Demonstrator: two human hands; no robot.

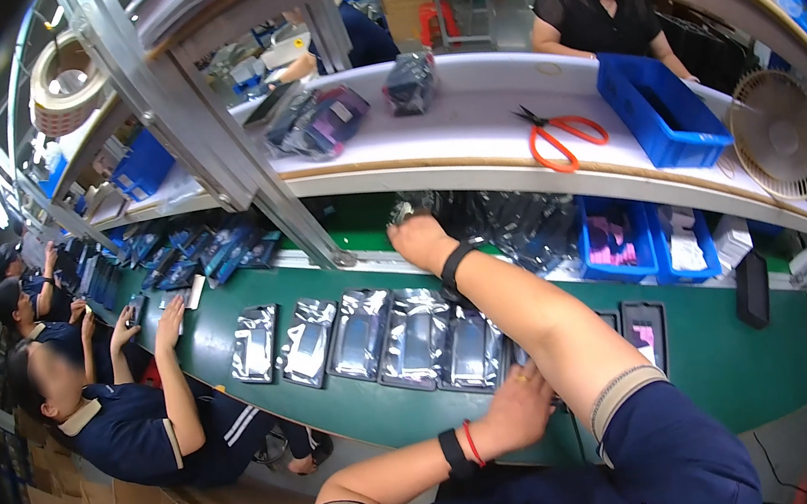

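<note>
1. We've got our right hand (pixel 422 242) reaching in below the white shelf (pixel 473 122), fingers at a shiny plastic bag (pixel 413 206); we can't tell whether they pinch it.
2. Our left hand (pixel 519 409) sits at the right end of the bagged packs (pixel 360 333), its grip hidden from us.
3. Those packs lie side by side along the green table (pixel 741 372).
4. Above, we spot orange-handled scissors (pixel 545 122) beside a blue bin (pixel 694 153).

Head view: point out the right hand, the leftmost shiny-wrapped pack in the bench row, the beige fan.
Right hand (pixel 426 242): head view, back of the hand.
Shiny-wrapped pack (pixel 256 346): head view, middle of its top face.
Beige fan (pixel 781 130): head view, centre of its grille.
</note>
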